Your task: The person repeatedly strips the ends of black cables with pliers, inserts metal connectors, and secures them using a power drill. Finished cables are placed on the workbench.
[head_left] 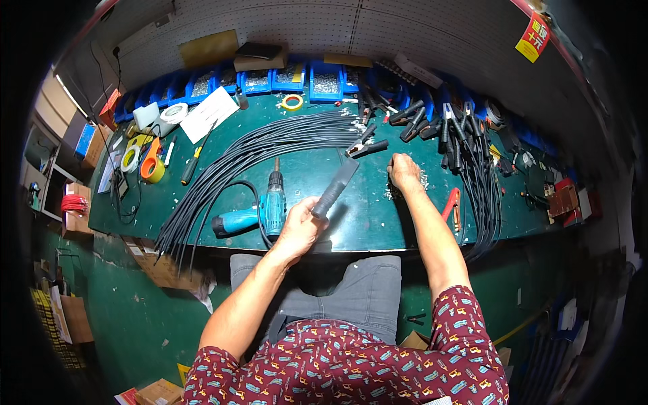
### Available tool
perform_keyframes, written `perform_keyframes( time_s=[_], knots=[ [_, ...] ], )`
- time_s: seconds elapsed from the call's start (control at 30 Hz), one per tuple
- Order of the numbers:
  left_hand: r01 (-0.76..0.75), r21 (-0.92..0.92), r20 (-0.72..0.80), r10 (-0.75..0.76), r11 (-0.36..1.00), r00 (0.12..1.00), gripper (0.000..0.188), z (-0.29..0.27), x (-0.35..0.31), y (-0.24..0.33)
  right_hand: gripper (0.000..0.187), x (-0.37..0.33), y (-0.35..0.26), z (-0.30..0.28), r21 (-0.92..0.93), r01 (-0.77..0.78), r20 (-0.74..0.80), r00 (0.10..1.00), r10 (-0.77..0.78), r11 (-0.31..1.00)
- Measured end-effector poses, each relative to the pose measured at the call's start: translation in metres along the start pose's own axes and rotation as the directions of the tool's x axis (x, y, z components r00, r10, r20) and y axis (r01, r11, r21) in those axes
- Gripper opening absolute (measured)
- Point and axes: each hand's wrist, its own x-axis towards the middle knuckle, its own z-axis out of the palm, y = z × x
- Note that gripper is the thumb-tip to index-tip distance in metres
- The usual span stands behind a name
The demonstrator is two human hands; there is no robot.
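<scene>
My left hand (301,226) is closed around a black clamp handle (331,196), ribbed at the grip with a flat, wider end pointing up and away. A black cable (255,196) loops round toward that hand. My right hand (406,173) is over a pile of small metal parts (424,179), fingers bent together; what they pinch, if anything, is hidden. Beyond the hands, a black clamp (368,144) lies at the ends of a long bundle of black cables (250,145). A teal cordless drill (271,210) rests left of my left hand.
Blue bins (326,82) of small parts line the back. Black clamps with cables (476,175) hang over the right edge, near red-handled pliers (452,202). Left are a screwdriver (191,166), an orange tape dispenser (152,162) and tape rolls. The green table (364,226) ends before my lap.
</scene>
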Motion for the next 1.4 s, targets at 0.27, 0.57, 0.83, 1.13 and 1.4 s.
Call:
perform_keyframes(
  time_s=[0.27, 0.57, 0.83, 1.13, 1.4],
  knots=[
    [-0.260, 0.125, -0.118, 0.275, 0.957, 0.954, 0.026, 0.016, 0.006, -0.025, 0.020, -0.144, -0.094, -0.026, 0.987, 0.049, -0.039, 0.997, -0.070, 0.150],
    [-0.303, 0.331, -0.111, 0.356, 0.894, 0.928, 0.026, 0.024, -0.002, -0.024, 0.014, -0.190, -0.134, -0.034, 0.875, 0.345, -0.332, 0.938, -0.096, 0.339],
    [-0.437, 0.464, -0.136, 0.550, 0.770, 0.824, 0.027, 0.028, -0.001, -0.032, 0.024, -0.200, -0.143, -0.029, 0.942, 0.244, -0.260, 0.965, 0.043, 0.232],
    [-0.377, 0.506, -0.175, 0.521, 0.775, 0.836, 0.033, 0.037, -0.017, -0.019, 0.032, -0.206, -0.162, -0.014, 0.935, -0.062, 0.071, 0.997, 0.015, -0.350],
    [-0.542, 0.711, 0.110, 0.691, 0.448, 0.714, 0.041, 0.007, -0.023, 0.008, 0.028, -0.179, -0.143, -0.007, 0.893, 0.048, -0.018, 0.997, 0.073, -0.447]
  ],
)
